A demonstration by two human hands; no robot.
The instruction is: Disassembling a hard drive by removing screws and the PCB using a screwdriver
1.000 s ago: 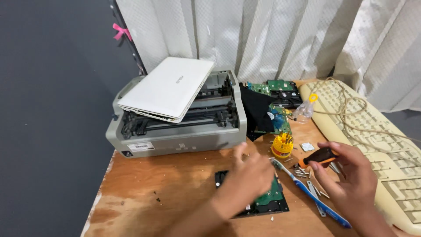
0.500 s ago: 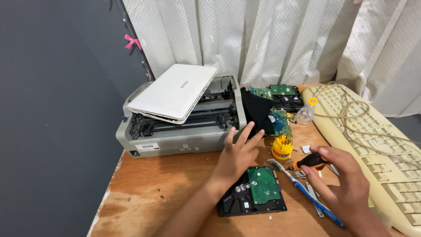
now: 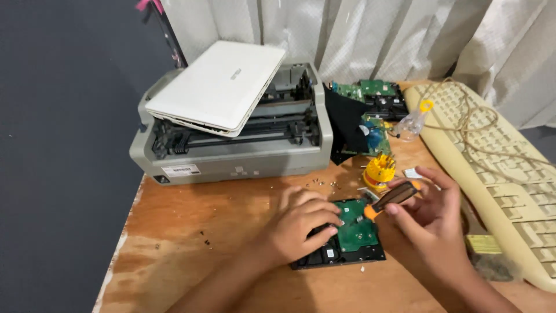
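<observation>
White rectangular label (image 3: pixel 180 170) on grey printer front, well left of and beyond left hand (image 3: pixel 298 223). Small white sticker (image 3: pixel 329 253) on black drive, just right of that hand's fingertips. No screens or signs.
</observation>
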